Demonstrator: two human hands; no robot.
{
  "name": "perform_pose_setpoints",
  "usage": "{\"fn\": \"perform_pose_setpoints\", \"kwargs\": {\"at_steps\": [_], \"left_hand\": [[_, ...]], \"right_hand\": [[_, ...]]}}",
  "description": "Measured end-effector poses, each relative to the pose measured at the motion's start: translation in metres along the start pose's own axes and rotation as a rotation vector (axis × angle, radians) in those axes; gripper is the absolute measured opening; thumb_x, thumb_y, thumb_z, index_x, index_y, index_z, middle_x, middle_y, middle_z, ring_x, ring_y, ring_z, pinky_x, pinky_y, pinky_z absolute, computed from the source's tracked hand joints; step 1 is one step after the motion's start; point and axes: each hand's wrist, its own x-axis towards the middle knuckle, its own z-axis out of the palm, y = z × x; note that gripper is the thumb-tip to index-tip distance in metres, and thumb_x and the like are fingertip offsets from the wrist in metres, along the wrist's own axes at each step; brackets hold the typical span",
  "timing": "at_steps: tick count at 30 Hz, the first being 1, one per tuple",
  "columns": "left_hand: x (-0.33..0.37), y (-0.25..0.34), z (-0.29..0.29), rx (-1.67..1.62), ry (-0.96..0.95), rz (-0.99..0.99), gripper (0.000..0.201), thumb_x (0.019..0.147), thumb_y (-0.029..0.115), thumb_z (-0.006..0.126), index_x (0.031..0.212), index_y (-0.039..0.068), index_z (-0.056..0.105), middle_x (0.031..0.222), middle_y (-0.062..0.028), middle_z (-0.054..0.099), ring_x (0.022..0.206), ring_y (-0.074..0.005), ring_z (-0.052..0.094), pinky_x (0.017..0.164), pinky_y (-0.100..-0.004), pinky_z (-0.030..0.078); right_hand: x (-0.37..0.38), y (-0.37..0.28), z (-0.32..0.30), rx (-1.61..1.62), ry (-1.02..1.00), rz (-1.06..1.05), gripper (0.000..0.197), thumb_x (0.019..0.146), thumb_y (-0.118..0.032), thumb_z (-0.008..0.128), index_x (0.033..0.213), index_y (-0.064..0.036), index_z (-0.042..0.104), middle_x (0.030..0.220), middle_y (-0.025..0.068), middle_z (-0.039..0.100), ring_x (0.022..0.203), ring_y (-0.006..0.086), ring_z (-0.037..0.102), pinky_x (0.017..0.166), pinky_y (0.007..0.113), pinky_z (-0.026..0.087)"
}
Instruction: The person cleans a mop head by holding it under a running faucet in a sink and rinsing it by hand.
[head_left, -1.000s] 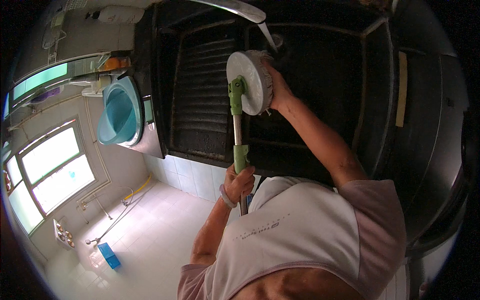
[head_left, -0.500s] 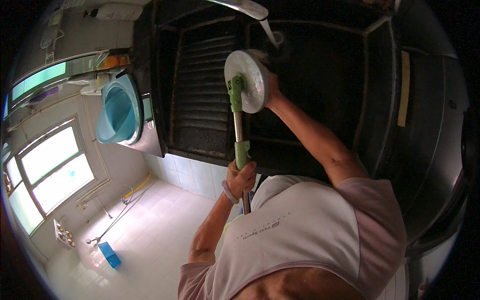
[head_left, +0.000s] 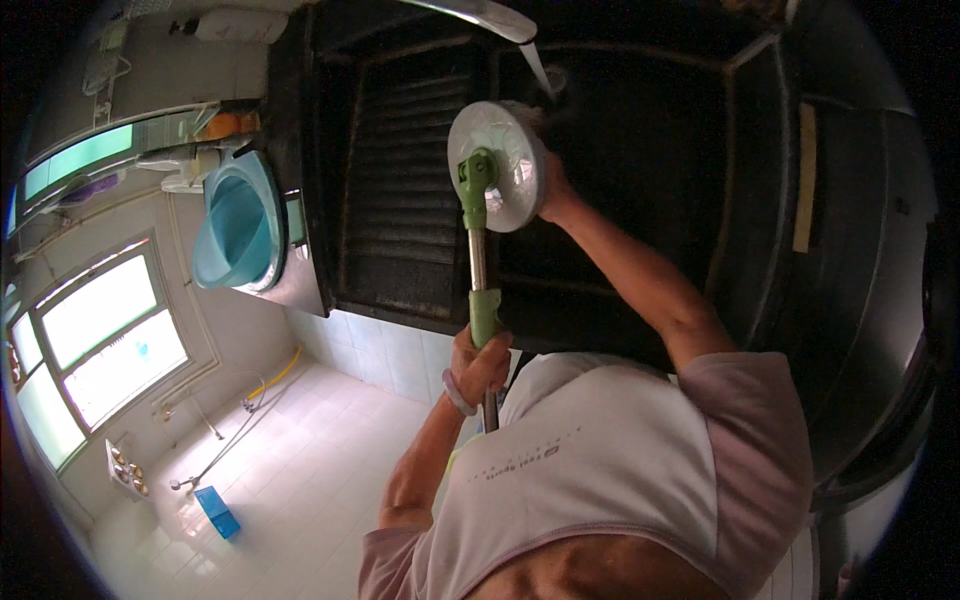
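Two hands share one tool, and we go left to right. At the far left a teal basin (head_left: 238, 232) sits by the left edge of the dark sink (head_left: 640, 180), apart from the work. Our left hand (head_left: 481, 362) is wrapped tight round the mop pole (head_left: 478, 270), just below its green collar. The pole rises to the round white mop head (head_left: 497, 166), held over the sink's middle under the tap (head_left: 480, 14), where a thin stream of water falls. Our right hand (head_left: 550, 190) is behind that disc, pressed against it; how its fingers are set we cannot tell. We judge the pole stiff and light, the wet disc slippery, so grip the collar and the disc's rim.
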Motion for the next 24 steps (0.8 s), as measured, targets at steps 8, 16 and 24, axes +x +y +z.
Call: {"fn": "perform_pose_setpoints", "kwargs": {"at_steps": [8,16,24], "left_hand": [[-0.039,-0.016,-0.013,0.009,0.034,-0.033,0.013,0.076,0.007,0.049,0.069,0.005,0.038,0.046,-0.0010,0.041,0.032,-0.0076,0.034,0.031,-0.0221,0.026],[-0.050,-0.021,-0.021,0.043,0.039,-0.091,0.013,0.075,0.009,0.051,0.071,0.005,0.040,0.047,0.0003,0.039,0.034,-0.0064,0.033,0.031,-0.0216,0.026],[-0.033,-0.019,-0.006,-0.077,0.018,-0.069,0.021,0.078,0.008,0.049,0.064,0.011,0.035,0.047,0.0042,0.031,0.036,-0.0050,0.030,0.031,-0.0203,0.025]], "right_hand": [[0.025,-0.039,-0.035,-0.110,-0.012,0.410,0.073,0.078,-0.061,0.034,0.116,0.0000,0.042,0.113,0.0124,0.049,0.104,0.0221,0.046,0.086,0.037,0.038],[0.047,-0.061,-0.008,-0.533,-0.261,0.575,0.076,0.074,-0.065,0.037,0.108,0.0016,0.050,0.107,0.0147,0.052,0.100,0.0210,0.047,0.086,0.034,0.038],[0.011,-0.065,0.019,-0.214,-0.116,0.522,0.087,0.067,-0.074,0.033,0.110,0.0000,0.048,0.112,0.0165,0.047,0.102,0.0249,0.045,0.087,0.036,0.036]]}}
